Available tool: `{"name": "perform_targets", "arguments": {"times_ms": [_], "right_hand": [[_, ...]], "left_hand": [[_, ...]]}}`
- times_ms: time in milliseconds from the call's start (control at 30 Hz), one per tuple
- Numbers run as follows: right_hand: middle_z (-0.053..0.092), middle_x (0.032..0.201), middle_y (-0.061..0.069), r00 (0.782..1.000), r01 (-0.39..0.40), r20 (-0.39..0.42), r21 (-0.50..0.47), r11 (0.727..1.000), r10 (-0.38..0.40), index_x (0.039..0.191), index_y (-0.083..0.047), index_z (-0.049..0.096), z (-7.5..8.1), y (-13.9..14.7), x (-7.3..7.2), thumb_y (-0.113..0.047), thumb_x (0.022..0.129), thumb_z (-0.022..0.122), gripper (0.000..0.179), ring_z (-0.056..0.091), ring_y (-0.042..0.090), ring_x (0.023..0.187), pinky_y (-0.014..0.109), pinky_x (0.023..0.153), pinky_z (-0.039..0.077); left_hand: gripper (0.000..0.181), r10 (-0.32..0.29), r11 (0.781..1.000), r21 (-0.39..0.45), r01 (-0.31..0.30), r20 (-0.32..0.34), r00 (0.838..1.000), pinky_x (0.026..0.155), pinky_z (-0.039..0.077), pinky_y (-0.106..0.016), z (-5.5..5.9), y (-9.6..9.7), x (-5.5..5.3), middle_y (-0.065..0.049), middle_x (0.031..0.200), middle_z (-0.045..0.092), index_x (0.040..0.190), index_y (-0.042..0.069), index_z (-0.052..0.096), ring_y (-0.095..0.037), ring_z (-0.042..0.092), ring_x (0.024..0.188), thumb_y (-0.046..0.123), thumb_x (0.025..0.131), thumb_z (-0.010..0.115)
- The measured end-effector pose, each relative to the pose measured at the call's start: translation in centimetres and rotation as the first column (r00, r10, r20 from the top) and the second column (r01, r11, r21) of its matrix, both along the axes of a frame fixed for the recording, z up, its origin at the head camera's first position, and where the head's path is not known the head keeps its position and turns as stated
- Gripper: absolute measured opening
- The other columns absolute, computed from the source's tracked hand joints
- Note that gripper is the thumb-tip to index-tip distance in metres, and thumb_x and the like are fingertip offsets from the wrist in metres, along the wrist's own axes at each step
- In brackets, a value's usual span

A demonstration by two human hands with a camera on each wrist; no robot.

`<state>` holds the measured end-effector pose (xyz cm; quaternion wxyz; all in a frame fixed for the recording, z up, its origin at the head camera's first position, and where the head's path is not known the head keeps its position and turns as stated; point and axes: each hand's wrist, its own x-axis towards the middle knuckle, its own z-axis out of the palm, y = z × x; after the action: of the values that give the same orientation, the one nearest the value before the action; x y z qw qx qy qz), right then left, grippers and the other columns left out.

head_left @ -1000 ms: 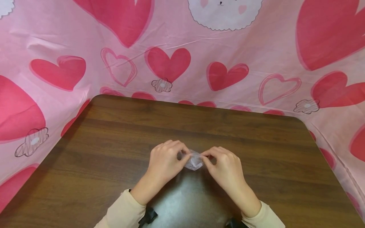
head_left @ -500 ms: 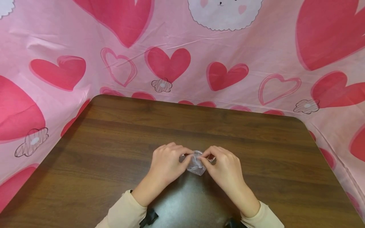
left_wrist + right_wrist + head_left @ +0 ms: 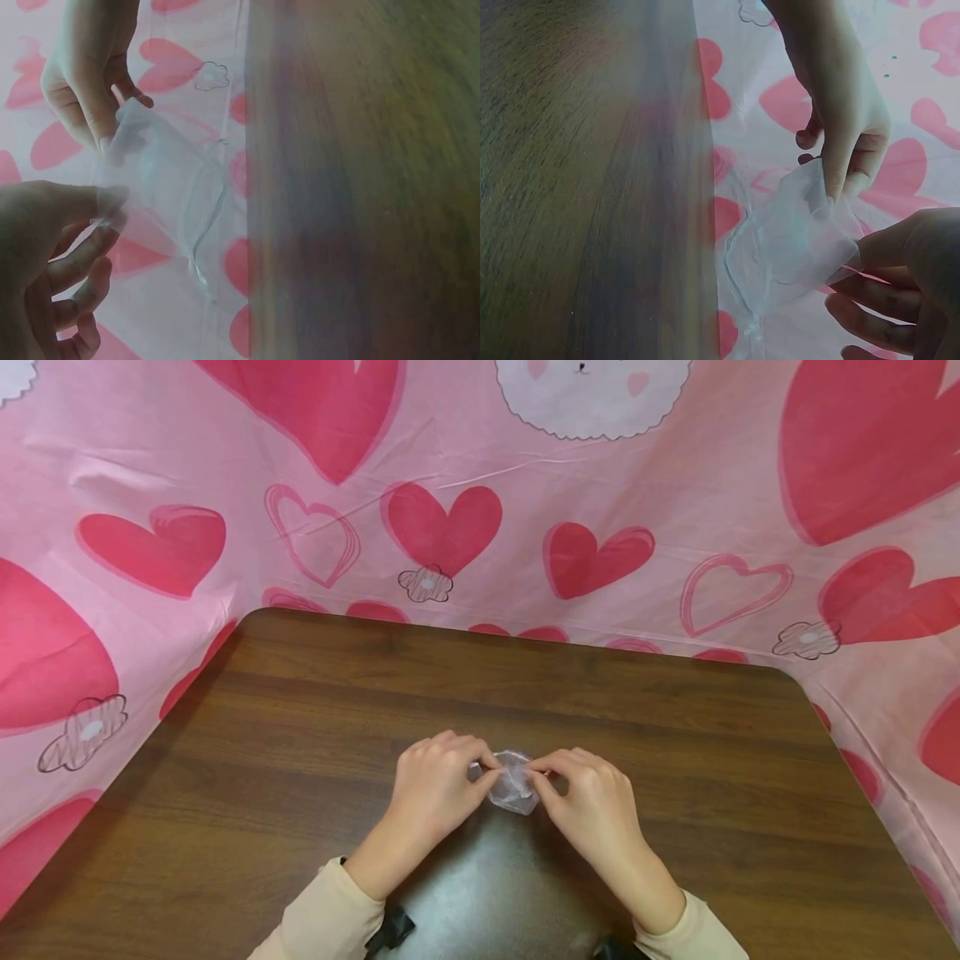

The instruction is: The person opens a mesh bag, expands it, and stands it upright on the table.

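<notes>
Between my two hands hangs a small sheer white drawstring pouch (image 3: 513, 792), held over the middle of the table. My left hand (image 3: 441, 783) pinches one side between thumb and forefinger. My right hand (image 3: 594, 793) pinches the opposite side the same way. In the left wrist view the see-through pouch (image 3: 161, 176) is spread flat, its thin pale cord running across the end away from the fingers. The right wrist view shows the pouch (image 3: 791, 232) with a looped cord gathered at a knot. Fingertips hide parts of its edge.
The brown wood-grain table (image 3: 300, 693) has rounded far corners. A pink heart-print cloth (image 3: 600, 468) hangs behind it and along both sides. Beige sleeves (image 3: 322, 914) and small black wrist devices (image 3: 392, 931) show at the near edge.
Half a second ago my left fingers were a bit further right; they have since moved back left. The pouch has shifted shape slightly between the fingertips. Both hands keep their pinch.
</notes>
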<state>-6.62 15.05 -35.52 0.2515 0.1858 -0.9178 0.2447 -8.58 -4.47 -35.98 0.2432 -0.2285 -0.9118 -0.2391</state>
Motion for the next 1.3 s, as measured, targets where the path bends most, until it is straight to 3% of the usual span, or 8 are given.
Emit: {"name": "perform_targets", "arguments": {"times_ms": [367, 633, 867, 1100, 1300], "right_hand": [[0.068, 0.074, -0.008, 1.000, -0.005, 0.023, 0.000, 1.000, 0.005, 0.077, -0.019, 0.072, 0.10, -0.09, 0.01, -0.008, 0.069, 0.090, 0.022, 0.062, 0.014, 0.062, 0.031, 0.052, 0.046], [0.069, 0.076, -0.008, 0.998, 0.004, 0.057, 0.043, 0.999, -0.006, 0.083, -0.018, 0.077, 0.05, -0.17, 0.10, -0.011, 0.072, 0.089, 0.017, 0.064, 0.013, 0.067, 0.033, 0.056, 0.049], [0.072, 0.079, -0.007, 0.997, 0.018, 0.074, 0.040, 0.999, -0.021, 0.080, -0.019, 0.077, 0.09, -0.03, 0.16, -0.012, 0.072, 0.088, 0.015, 0.068, 0.017, 0.071, 0.036, 0.057, 0.051], [0.069, 0.074, -0.006, 0.999, 0.017, 0.047, 0.017, 1.000, -0.018, 0.074, -0.018, 0.070, 0.03, -0.02, 0.20, -0.011, 0.067, 0.091, 0.023, 0.066, 0.019, 0.066, 0.036, 0.053, 0.048], [0.065, 0.068, -0.005, 1.000, 0.016, 0.023, 0.007, 1.000, -0.016, 0.070, -0.020, 0.063, 0.02, 0.03, 0.26, -0.011, 0.065, 0.093, 0.031, 0.053, 0.009, 0.054, 0.028, 0.048, 0.041]], "left_hand": [[0.011, -0.085, 0.996, 0.010, 0.085, -0.045, 0.995, 0.058, 0.050, -0.028, -0.19, 0.51, 0.23, 0.018, 0.076, 0.069, 0.086, 0.027, 0.077, -0.005, 0.060, 0.066, 0.030, 0.078, 0.084], [0.009, -0.038, 0.999, 0.008, 0.039, -0.059, 0.998, 0.058, 0.050, -0.028, -0.08, 0.08, -0.06, 0.015, 0.080, 0.072, 0.083, 0.027, 0.080, -0.007, 0.061, 0.068, 0.023, 0.077, 0.086], [0.010, -0.020, 0.999, 0.024, 0.021, -0.030, 0.999, 0.057, 0.049, -0.028, -0.13, -0.08, -0.09, 0.015, 0.078, 0.070, 0.077, 0.024, 0.076, -0.007, 0.061, 0.068, 0.020, 0.074, 0.085], [0.014, -0.027, 1.000, -0.012, 0.027, 0.018, 0.999, 0.052, 0.043, -0.024, -0.28, 0.11, 0.07, 0.018, 0.070, 0.066, 0.084, 0.028, 0.075, -0.004, 0.054, 0.061, 0.025, 0.075, 0.085], [0.011, -0.039, 0.999, -0.029, 0.039, -0.007, 0.999, 0.052, 0.043, -0.025, -0.31, 0.14, 0.05, 0.018, 0.074, 0.069, 0.088, 0.031, 0.079, -0.004, 0.055, 0.061, 0.028, 0.078, 0.083]]}}
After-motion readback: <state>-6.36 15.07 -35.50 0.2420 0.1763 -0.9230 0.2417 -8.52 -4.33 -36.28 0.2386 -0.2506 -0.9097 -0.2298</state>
